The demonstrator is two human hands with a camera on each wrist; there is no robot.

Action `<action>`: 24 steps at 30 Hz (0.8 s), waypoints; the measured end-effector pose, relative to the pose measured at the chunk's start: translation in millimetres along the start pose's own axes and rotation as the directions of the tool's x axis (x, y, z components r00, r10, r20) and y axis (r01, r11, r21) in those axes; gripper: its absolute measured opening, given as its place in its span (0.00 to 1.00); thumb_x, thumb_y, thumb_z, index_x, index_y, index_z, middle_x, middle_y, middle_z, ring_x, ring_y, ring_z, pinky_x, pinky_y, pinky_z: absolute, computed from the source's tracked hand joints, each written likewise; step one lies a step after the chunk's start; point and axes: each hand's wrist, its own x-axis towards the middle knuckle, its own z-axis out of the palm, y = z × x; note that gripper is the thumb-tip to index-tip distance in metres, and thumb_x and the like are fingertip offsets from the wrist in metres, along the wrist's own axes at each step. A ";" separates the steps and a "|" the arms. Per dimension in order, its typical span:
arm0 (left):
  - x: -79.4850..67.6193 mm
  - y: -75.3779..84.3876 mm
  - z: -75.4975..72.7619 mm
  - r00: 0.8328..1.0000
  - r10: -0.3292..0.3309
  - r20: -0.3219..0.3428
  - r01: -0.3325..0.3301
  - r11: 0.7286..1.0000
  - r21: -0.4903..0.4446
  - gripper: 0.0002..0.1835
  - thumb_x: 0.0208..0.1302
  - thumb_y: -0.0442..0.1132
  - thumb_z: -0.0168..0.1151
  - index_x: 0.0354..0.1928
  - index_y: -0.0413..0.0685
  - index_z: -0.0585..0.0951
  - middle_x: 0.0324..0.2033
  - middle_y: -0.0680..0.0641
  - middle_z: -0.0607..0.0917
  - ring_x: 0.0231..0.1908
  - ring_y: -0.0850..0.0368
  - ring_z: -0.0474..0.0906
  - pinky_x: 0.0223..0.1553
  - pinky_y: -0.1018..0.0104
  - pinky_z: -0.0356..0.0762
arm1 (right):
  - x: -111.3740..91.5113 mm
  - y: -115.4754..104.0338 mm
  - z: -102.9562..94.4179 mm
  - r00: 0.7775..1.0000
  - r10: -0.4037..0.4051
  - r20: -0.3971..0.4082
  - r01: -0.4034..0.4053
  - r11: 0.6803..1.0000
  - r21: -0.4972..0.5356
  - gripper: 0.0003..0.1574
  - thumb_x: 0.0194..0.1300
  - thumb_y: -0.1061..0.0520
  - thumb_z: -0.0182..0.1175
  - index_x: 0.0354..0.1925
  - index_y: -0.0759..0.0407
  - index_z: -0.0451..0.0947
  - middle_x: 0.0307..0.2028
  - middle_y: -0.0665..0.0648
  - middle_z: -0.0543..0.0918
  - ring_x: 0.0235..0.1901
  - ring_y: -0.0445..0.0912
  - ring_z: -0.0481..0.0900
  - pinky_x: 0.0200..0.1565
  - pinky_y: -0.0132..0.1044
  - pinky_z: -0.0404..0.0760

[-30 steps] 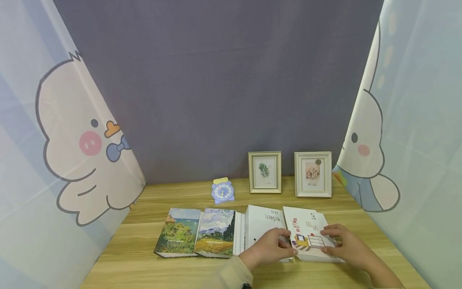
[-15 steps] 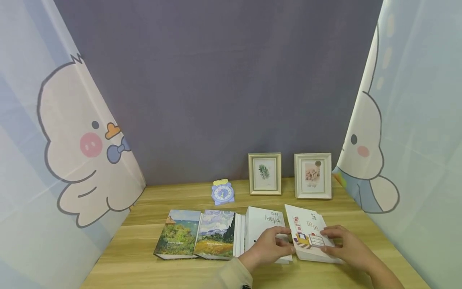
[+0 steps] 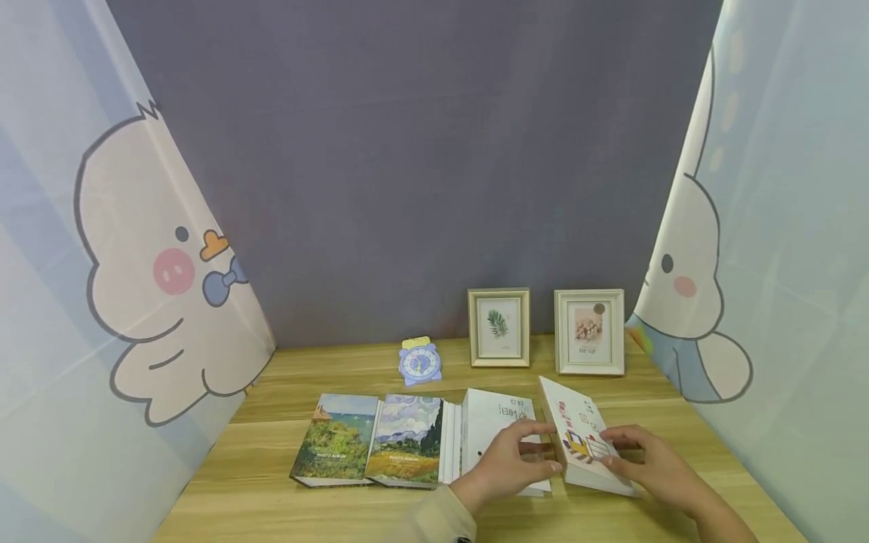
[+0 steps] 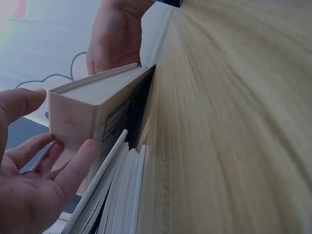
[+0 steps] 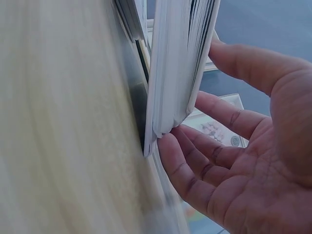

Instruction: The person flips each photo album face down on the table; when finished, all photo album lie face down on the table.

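Observation:
A white photo album (image 3: pixel 577 434) with a cartoon room on its cover stands tilted at the right of the row, its left edge raised and its right edge low. My left hand (image 3: pixel 505 464) holds the album's spine with thumb and fingertips. In the left wrist view its spine (image 4: pixel 73 119) lies between those digits, above the dark back cover. My right hand (image 3: pixel 661 467) grips the opposite side, thumb on the cover; in the right wrist view its fingers (image 5: pixel 180 161) meet the pages' edge. Another white album (image 3: pixel 485 422) lies flat, partly hidden below my left hand.
Two albums with painted landscapes, a seaside one (image 3: pixel 336 437) and a field one (image 3: pixel 407 437), lie at the left. A blue clock-shaped piece (image 3: pixel 419 362) sits behind them. Two picture frames, one with a leaf (image 3: pixel 498 328) and one with flowers (image 3: pixel 589 332), stand along the back curtain (image 3: pixel 407 188).
The left edge of the cartoon-room album has risen, and the album leans more steeply and has shifted slightly right. Both hands have stayed nearly in place at its sides.

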 end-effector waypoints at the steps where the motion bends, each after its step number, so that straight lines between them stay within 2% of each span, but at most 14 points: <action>1: 0.0 0.1 0.3 1.000 0.009 0.011 -0.009 1.000 -0.008 0.28 0.66 0.33 0.72 0.68 0.48 0.79 0.62 0.54 0.76 0.59 0.50 0.82 0.51 0.71 0.83 | -0.2 -0.2 0.0 1.000 0.007 0.002 -0.007 1.000 0.006 0.28 0.69 0.52 0.72 0.60 0.65 0.79 0.56 0.64 0.84 0.53 0.60 0.84 0.47 0.36 0.85; 8: 0.4 0.5 2.1 0.997 0.045 0.059 -0.042 0.998 -0.055 0.32 0.69 0.34 0.69 0.74 0.49 0.74 0.63 0.55 0.71 0.61 0.55 0.79 0.52 0.68 0.84 | 0.0 -4.5 1.1 1.000 0.006 0.013 -0.006 1.000 0.024 0.27 0.71 0.52 0.70 0.62 0.63 0.79 0.56 0.64 0.85 0.53 0.60 0.83 0.46 0.37 0.83; 11: 1.5 0.6 3.1 0.996 0.076 0.052 -0.072 0.994 -0.077 0.32 0.69 0.33 0.69 0.74 0.48 0.73 0.64 0.54 0.70 0.62 0.56 0.77 0.52 0.67 0.84 | 1.0 -6.2 2.1 1.000 0.004 0.029 -0.005 0.999 0.047 0.28 0.72 0.51 0.69 0.63 0.63 0.78 0.57 0.65 0.84 0.54 0.59 0.82 0.46 0.36 0.82; 14: 2.5 1.6 4.5 0.993 0.111 0.026 -0.108 0.990 -0.092 0.32 0.68 0.31 0.70 0.73 0.47 0.75 0.63 0.53 0.71 0.63 0.56 0.77 0.52 0.66 0.84 | 2.3 -6.9 2.6 0.998 -0.004 0.064 -0.003 0.993 0.115 0.29 0.74 0.51 0.66 0.65 0.65 0.75 0.59 0.68 0.82 0.54 0.56 0.81 0.45 0.36 0.84; 20: 2.7 4.1 7.2 0.988 0.157 -0.009 -0.156 0.976 -0.149 0.28 0.67 0.28 0.69 0.69 0.38 0.78 0.70 0.46 0.69 0.62 0.56 0.78 0.56 0.63 0.83 | 2.5 -6.5 4.1 0.983 -0.087 0.164 0.028 0.944 0.329 0.28 0.80 0.58 0.57 0.70 0.73 0.67 0.63 0.77 0.74 0.53 0.45 0.82 0.48 0.42 0.88; 24: 2.0 4.9 8.7 0.986 0.168 -0.001 -0.165 0.969 -0.186 0.28 0.66 0.26 0.69 0.68 0.34 0.77 0.74 0.41 0.67 0.62 0.57 0.78 0.57 0.62 0.83 | 3.4 -5.3 5.2 0.969 -0.122 0.213 0.026 0.915 0.404 0.29 0.83 0.60 0.51 0.72 0.76 0.63 0.64 0.78 0.73 0.53 0.45 0.83 0.49 0.45 0.88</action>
